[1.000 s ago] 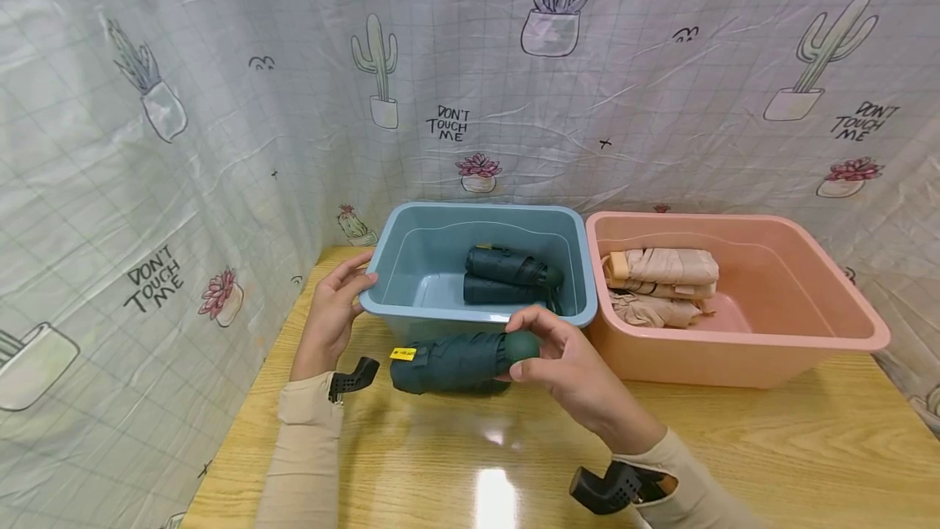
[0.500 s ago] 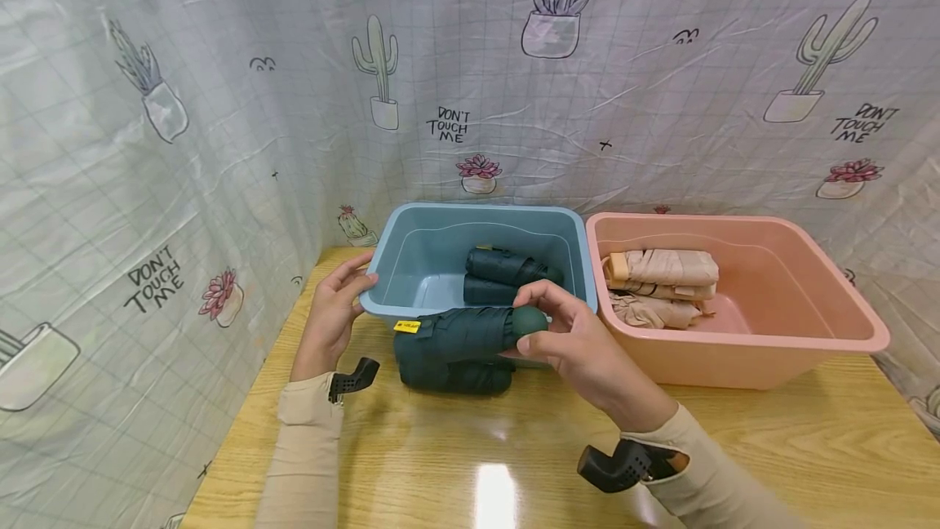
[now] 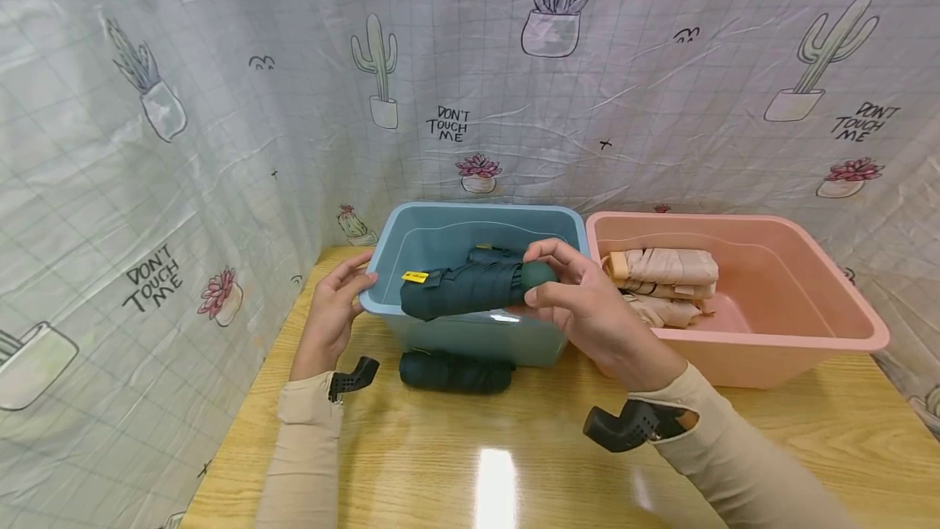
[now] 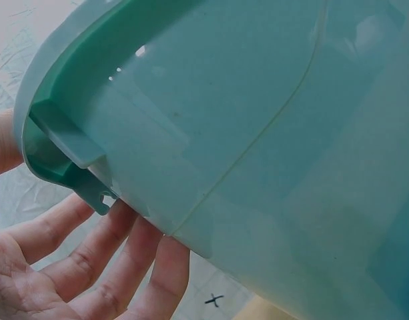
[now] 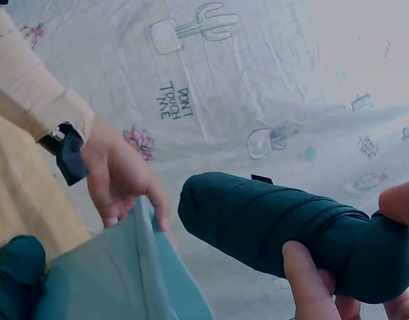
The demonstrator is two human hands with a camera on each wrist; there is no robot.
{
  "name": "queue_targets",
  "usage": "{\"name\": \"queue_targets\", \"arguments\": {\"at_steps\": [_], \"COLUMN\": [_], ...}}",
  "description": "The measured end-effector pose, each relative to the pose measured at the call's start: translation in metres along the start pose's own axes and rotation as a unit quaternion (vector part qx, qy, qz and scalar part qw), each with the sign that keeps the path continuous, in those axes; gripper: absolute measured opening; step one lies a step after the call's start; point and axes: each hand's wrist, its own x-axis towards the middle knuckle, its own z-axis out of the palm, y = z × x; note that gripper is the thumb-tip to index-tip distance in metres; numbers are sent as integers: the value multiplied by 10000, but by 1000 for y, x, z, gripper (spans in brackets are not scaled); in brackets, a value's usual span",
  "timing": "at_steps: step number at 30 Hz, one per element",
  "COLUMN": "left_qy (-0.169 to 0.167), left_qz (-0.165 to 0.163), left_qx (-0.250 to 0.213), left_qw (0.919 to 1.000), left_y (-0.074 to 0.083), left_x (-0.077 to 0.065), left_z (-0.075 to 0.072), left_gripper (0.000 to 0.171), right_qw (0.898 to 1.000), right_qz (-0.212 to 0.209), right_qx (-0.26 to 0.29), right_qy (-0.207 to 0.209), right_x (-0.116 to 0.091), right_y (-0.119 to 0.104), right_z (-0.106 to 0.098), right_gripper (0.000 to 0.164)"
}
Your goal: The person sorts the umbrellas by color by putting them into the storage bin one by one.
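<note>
My right hand grips a folded dark green umbrella by its rounded handle. The umbrella lies nearly level above the front rim of the blue bin, its yellow tag at the left end. At the bin's left end my left hand holds the rim, thumb over it and fingers against the outer wall. A second dark green umbrella lies on the table before the bin. Inside the bin a dark umbrella shows only in part; the held one and my right hand hide the rest.
A pink bin stands directly right of the blue one, with several beige folded umbrellas at its left side. Both bins stand on a wooden table. Behind them hangs a curtain printed with cacti.
The right hand has lifted the held umbrella up and forward, from in front of the blue bin to above its front rim, uncovering the umbrella on the table. The left hand has stayed put.
</note>
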Motion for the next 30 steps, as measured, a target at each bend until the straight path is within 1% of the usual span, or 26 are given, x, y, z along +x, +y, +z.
{"name": "queue_targets", "arguments": {"at_steps": [6,13,19,25,30], "left_qy": [13,45,35,35,27], "left_qz": [-38,-32,-49,-30,-36], "left_qx": [15,86,112,85,73], "left_qw": [10000,9999,9999,10000,10000], "left_y": [0,0,0,1,2], "left_x": [0,0,1,0,-1], "left_z": [0,1,1,0,1], "left_gripper": [46,47,47,46,47], "right_qw": [10000,9994,9983,9963,9942], "right_qz": [24,168,292,514,636], "right_qx": [-29,-25,-67,-221,-295], "right_qy": [90,316,505,658,814], "right_x": [12,30,44,57,68], "right_y": [-11,-20,-22,-20,-21], "right_z": [-2,-3,-3,-3,-6], "right_gripper": [34,33,31,28,29]}}
